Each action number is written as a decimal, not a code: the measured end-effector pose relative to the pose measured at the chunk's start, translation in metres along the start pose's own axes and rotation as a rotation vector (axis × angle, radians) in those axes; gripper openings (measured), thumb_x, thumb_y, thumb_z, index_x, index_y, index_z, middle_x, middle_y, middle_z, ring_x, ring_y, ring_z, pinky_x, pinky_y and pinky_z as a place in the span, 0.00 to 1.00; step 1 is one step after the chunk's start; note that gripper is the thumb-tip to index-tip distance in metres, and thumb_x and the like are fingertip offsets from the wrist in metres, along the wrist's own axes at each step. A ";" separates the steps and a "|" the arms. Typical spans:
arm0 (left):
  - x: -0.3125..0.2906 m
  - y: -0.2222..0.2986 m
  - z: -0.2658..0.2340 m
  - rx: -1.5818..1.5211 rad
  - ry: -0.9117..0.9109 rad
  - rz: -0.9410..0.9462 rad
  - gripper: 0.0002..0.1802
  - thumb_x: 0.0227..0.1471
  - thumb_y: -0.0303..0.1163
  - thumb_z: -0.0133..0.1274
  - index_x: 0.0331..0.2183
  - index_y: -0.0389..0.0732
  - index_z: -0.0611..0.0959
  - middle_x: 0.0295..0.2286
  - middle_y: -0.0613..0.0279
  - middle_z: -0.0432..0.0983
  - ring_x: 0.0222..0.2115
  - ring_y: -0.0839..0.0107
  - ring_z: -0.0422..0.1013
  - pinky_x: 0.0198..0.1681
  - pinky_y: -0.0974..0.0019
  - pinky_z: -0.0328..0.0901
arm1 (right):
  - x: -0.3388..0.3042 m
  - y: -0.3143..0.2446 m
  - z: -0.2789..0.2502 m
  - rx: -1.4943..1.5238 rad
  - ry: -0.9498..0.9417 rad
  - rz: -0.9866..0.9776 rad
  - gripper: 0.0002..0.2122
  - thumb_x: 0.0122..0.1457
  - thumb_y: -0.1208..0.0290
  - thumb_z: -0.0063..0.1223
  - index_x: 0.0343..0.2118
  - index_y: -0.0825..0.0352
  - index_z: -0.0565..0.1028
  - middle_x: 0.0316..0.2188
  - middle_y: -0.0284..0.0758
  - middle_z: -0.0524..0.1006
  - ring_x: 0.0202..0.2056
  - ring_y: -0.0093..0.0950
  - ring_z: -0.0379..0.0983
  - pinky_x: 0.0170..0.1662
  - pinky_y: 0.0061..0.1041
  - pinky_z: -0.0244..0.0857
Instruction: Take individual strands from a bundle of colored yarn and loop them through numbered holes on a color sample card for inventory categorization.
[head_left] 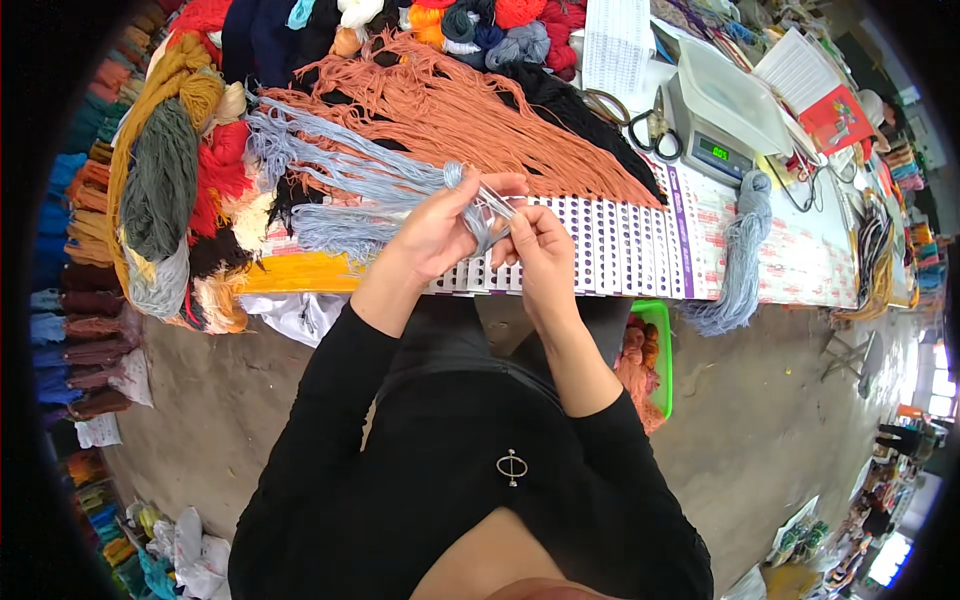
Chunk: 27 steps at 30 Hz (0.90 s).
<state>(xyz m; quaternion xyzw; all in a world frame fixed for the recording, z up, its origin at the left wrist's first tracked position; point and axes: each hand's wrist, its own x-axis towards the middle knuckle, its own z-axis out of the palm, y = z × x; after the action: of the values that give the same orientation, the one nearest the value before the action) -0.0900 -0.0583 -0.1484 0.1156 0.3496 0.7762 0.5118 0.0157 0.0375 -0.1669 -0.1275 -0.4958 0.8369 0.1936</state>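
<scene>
Light blue yarn (340,160) lies in long loose strands across the table and runs up to my hands. My left hand (436,232) has its palm turned up, thumb and fingers around a bunch of these strands. A few loops stretch from it to my right hand (545,245), whose thumb and fingertips pinch the yarn just beside the left fingers. Under the blue strands spreads a wide fan of salmon-coloured yarn (440,110). Beneath my hands is a white card (620,240) with rows of dark dots.
To the right stand a digital scale (715,150) with a clear tray and black-handled scissors (655,130). A blue-grey skein (745,240) hangs over the front edge. Mustard and grey skeins (165,170) pile up at left. A green basket (665,360) holding yarn sits below the table.
</scene>
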 end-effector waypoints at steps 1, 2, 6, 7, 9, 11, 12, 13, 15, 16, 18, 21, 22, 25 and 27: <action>-0.002 0.001 0.002 -0.003 0.039 -0.005 0.28 0.60 0.48 0.31 0.48 0.33 0.69 0.42 0.57 0.70 0.34 0.69 0.70 0.30 0.66 0.67 | -0.002 -0.001 0.000 -0.003 0.000 0.001 0.06 0.61 0.72 0.41 0.32 0.69 0.67 0.25 0.32 0.73 0.20 0.19 0.69 0.25 0.13 0.56; -0.004 0.002 0.002 -0.006 0.038 -0.005 0.28 0.60 0.48 0.31 0.48 0.33 0.69 0.42 0.57 0.70 0.34 0.69 0.70 0.30 0.66 0.67 | -0.004 -0.002 0.000 0.020 -0.006 0.011 0.06 0.62 0.71 0.40 0.31 0.68 0.66 0.24 0.32 0.73 0.20 0.19 0.69 0.26 0.13 0.57; -0.009 0.004 0.001 0.163 0.011 0.092 0.27 0.61 0.46 0.31 0.47 0.32 0.71 0.37 0.61 0.70 0.30 0.74 0.68 0.30 0.68 0.67 | -0.008 0.000 -0.005 0.036 0.000 -0.004 0.08 0.62 0.69 0.39 0.30 0.67 0.66 0.23 0.32 0.72 0.20 0.21 0.70 0.26 0.16 0.59; -0.010 0.006 0.004 0.180 0.047 0.131 0.26 0.61 0.45 0.31 0.46 0.32 0.71 0.35 0.62 0.70 0.28 0.76 0.67 0.30 0.70 0.66 | -0.008 0.000 -0.005 0.034 0.000 -0.002 0.08 0.62 0.69 0.39 0.30 0.67 0.66 0.23 0.32 0.72 0.20 0.21 0.70 0.26 0.16 0.59; -0.012 0.008 0.013 0.229 0.120 0.178 0.26 0.61 0.44 0.32 0.45 0.32 0.72 0.31 0.65 0.70 0.26 0.80 0.65 0.29 0.74 0.65 | -0.009 -0.001 -0.005 0.056 0.006 -0.003 0.08 0.63 0.68 0.39 0.29 0.66 0.66 0.22 0.32 0.71 0.20 0.21 0.70 0.27 0.17 0.60; -0.013 0.009 0.014 0.235 0.160 0.157 0.26 0.61 0.44 0.32 0.45 0.32 0.73 0.28 0.66 0.69 0.23 0.81 0.63 0.27 0.76 0.64 | -0.011 -0.002 -0.004 0.064 0.003 -0.005 0.08 0.63 0.68 0.39 0.29 0.66 0.66 0.21 0.32 0.71 0.20 0.21 0.70 0.27 0.17 0.60; -0.015 0.010 0.014 0.234 0.160 0.158 0.26 0.61 0.44 0.32 0.45 0.32 0.73 0.28 0.66 0.69 0.23 0.81 0.63 0.27 0.76 0.64 | -0.011 -0.003 -0.003 0.074 0.000 -0.010 0.09 0.63 0.68 0.39 0.29 0.66 0.66 0.21 0.32 0.71 0.20 0.21 0.69 0.27 0.17 0.60; -0.016 0.011 0.013 0.212 0.115 0.147 0.26 0.61 0.44 0.32 0.45 0.32 0.72 0.27 0.66 0.70 0.21 0.82 0.63 0.25 0.77 0.63 | -0.011 -0.003 -0.003 0.073 -0.001 -0.010 0.09 0.63 0.68 0.39 0.29 0.66 0.66 0.21 0.32 0.71 0.20 0.21 0.69 0.27 0.17 0.60; -0.018 0.011 0.013 0.189 0.069 0.137 0.26 0.61 0.45 0.32 0.45 0.32 0.72 0.25 0.66 0.70 0.20 0.83 0.62 0.23 0.78 0.63 | -0.011 -0.003 -0.002 0.058 -0.001 -0.021 0.09 0.63 0.67 0.39 0.29 0.67 0.66 0.21 0.31 0.71 0.20 0.21 0.69 0.27 0.17 0.60; -0.018 0.011 0.013 0.204 0.078 0.135 0.26 0.61 0.45 0.32 0.46 0.32 0.72 0.25 0.66 0.70 0.19 0.83 0.62 0.22 0.78 0.62 | -0.012 -0.003 -0.001 0.057 -0.002 -0.021 0.09 0.63 0.67 0.39 0.29 0.67 0.66 0.21 0.31 0.71 0.20 0.21 0.69 0.27 0.17 0.60; -0.019 0.011 0.013 0.219 0.086 0.133 0.27 0.61 0.45 0.31 0.46 0.32 0.72 0.24 0.66 0.69 0.18 0.84 0.61 0.20 0.79 0.60 | -0.013 -0.004 0.000 0.038 0.003 -0.036 0.09 0.63 0.67 0.38 0.29 0.67 0.65 0.21 0.31 0.71 0.20 0.21 0.69 0.26 0.17 0.60; -0.020 0.012 0.014 0.152 0.054 0.106 0.27 0.61 0.46 0.31 0.47 0.32 0.71 0.24 0.66 0.70 0.18 0.84 0.61 0.17 0.81 0.57 | -0.013 -0.003 0.000 0.028 0.006 -0.043 0.10 0.63 0.67 0.38 0.29 0.67 0.65 0.20 0.31 0.71 0.20 0.21 0.69 0.26 0.17 0.60; -0.021 0.013 0.014 0.171 0.077 0.095 0.27 0.61 0.46 0.30 0.47 0.32 0.71 0.24 0.66 0.70 0.18 0.84 0.60 0.16 0.81 0.55 | -0.014 -0.003 0.000 0.027 0.005 -0.042 0.10 0.63 0.67 0.38 0.29 0.67 0.65 0.20 0.31 0.71 0.20 0.21 0.69 0.26 0.17 0.60; -0.022 0.016 0.018 0.201 0.112 0.076 0.28 0.61 0.46 0.30 0.47 0.33 0.71 0.24 0.65 0.71 0.19 0.85 0.61 0.15 0.83 0.53 | -0.014 -0.003 0.000 0.018 0.004 -0.040 0.10 0.63 0.67 0.38 0.29 0.67 0.65 0.20 0.31 0.70 0.20 0.21 0.69 0.26 0.17 0.61; -0.023 0.016 0.018 0.212 0.123 0.068 0.28 0.61 0.47 0.30 0.47 0.33 0.71 0.25 0.64 0.71 0.20 0.85 0.62 0.14 0.84 0.52 | -0.015 -0.005 0.001 0.015 0.003 -0.032 0.10 0.63 0.66 0.39 0.29 0.66 0.65 0.20 0.31 0.71 0.20 0.21 0.69 0.26 0.16 0.61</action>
<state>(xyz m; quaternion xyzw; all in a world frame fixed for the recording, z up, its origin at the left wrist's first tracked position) -0.0811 -0.0746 -0.1201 0.1330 0.4561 0.7575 0.4477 0.0297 0.0320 -0.1618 -0.1192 -0.4910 0.8373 0.2089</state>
